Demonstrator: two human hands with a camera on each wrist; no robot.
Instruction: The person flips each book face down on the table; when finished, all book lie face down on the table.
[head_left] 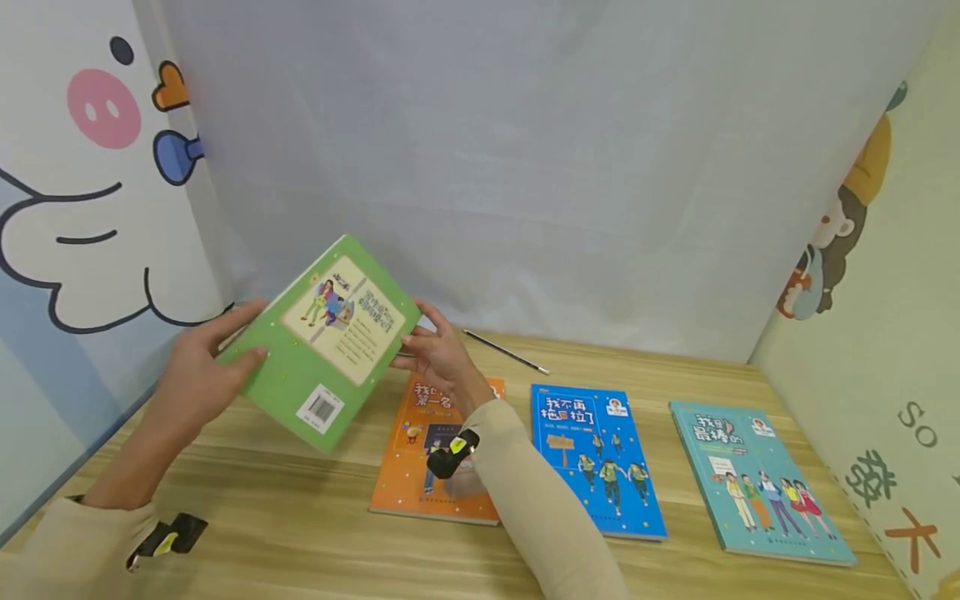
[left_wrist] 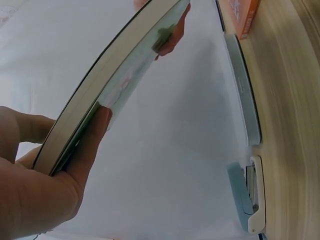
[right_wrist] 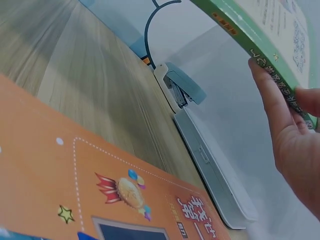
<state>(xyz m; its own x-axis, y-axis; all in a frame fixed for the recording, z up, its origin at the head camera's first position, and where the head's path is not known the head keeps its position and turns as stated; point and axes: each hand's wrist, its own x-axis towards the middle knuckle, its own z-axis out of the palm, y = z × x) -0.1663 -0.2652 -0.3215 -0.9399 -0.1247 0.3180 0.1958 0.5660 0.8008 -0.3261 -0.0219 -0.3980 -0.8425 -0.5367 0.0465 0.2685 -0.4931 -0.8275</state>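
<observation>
**Above the left part of the worktop: one green book held in two hands**

Above the left part of the worktop I see my left hand point(head_left: 197, 373) gripping the green book point(head_left: 324, 343) at its left edge. The thumb lies on the back cover and the other fingers are behind it; in the left wrist view the thumb point(left_wrist: 87, 145) presses on the cover while the page block shows beside it. The book is lifted off the wood and tilted, with its back cover and the barcode turned to me.

At the right edge of this book my right hand point(head_left: 441, 355) holds it too. In the right wrist view the fingers point(right_wrist: 272, 107) curl over the spine. So both hands are closed on the same book, one on each side.

Under the right hand and forearm the orange book point(head_left: 438, 454) lies flat on the worktop point(head_left: 270, 508), partly hidden by the sleeve. Just to the right of it lies the blue book point(head_left: 596, 458), and further right, near the right edge, the teal book point(head_left: 757, 483). The three are in one row and do not touch each other.

Near the back edge, behind the orange and blue books, a thin black pen point(head_left: 505, 351) lies on a slant.
</observation>
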